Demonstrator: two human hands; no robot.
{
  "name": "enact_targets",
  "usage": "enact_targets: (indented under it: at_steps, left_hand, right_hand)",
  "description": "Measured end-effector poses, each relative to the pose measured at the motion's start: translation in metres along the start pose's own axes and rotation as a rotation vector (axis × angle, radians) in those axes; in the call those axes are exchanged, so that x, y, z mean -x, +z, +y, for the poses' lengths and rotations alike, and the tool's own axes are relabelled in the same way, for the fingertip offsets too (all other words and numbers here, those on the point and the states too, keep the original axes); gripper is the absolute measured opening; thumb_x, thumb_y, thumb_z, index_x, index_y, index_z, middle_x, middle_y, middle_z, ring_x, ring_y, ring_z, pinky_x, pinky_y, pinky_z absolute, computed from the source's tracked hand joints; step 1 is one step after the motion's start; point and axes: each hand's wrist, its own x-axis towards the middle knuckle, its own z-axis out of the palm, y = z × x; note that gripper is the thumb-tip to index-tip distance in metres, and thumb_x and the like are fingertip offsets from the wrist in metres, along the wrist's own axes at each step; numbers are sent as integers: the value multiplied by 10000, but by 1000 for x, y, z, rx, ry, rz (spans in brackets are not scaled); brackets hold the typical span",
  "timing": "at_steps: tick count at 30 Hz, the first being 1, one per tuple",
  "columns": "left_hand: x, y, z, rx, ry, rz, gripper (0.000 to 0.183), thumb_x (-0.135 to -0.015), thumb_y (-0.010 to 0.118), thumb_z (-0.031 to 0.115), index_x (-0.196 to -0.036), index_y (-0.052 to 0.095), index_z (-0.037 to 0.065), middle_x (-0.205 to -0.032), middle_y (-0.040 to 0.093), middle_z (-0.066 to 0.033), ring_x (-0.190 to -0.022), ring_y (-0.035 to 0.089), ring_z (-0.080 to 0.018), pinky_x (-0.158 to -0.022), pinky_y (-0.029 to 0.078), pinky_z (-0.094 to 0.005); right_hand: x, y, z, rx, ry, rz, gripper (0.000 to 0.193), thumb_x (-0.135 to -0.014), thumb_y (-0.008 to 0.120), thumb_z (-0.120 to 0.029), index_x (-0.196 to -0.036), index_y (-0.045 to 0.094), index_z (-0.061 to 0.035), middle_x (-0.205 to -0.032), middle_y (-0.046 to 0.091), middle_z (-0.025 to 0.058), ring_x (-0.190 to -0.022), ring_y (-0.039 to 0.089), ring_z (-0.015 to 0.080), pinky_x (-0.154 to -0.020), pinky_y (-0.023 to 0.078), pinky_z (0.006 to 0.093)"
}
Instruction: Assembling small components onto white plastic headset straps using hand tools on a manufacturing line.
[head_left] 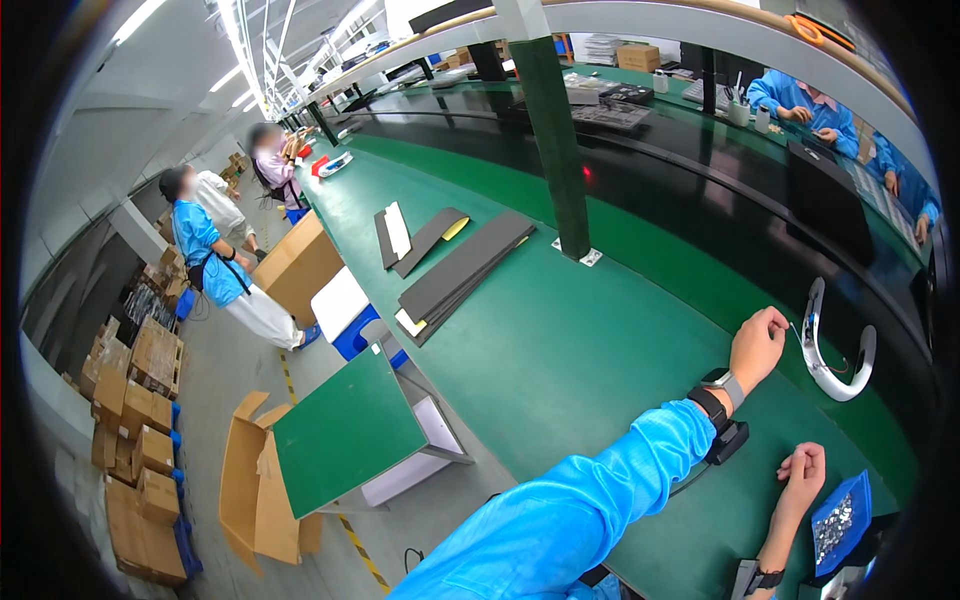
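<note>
My left hand [759, 346] reaches over the far side of the green bench, its fingers curled and pinched together. Just right of its fingertips is a white curved plastic part [828, 370], U-shaped, with thin wires near it. A fine strand shows between the fingertips and this part; whether the hand grips it, I cannot make out. Nearer to me, my right hand [801, 474] hovers at the bench's right, fingers bent inward and closed; what is in them, if anything, is hidden. Beside it stands a blue bin [853, 500] with many small shiny metal pieces.
Grey flat strips [465, 270] lie stacked on the bench [560, 370]. A green post [556, 150] rises from it, and a black conveyor [690, 175] runs behind. At left are a small green table [345, 430] and an open carton [250, 480]. Several people work around.
</note>
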Motion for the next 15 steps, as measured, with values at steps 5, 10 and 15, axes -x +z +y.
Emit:
enact_targets:
  at_steps: [5,10,15]
  left_hand:
    - [0,4,0,-4,12,-4,53,-835,630,69,-884,650,65,-794,664,-90,-714,647,-276,-657,507,-377]
    - [0,5,0,-3,37,13,72,-849,626,108,-882,680,73,-789,686,-113,-661,645,-278,-621,507,-369]
    - [0,5,-4,-23,29,-31,82,-852,649,116,-910,695,81,-788,692,-92,-676,654,-224,-632,510,-337]
  right_hand:
    - [1,1,-4,-18,-3,19,75,-987,571,-113,-942,552,-57,-691,522,-12,-578,471,44,-514,359,184]
    - [2,1,-5,-45,5,16,44,-976,561,-76,-940,555,-51,-695,555,2,-570,490,53,-512,386,186]
    - [4,3,-13,-54,27,1,34,-965,569,-60,-946,566,-32,-701,577,21,-565,509,71,-512,413,204]
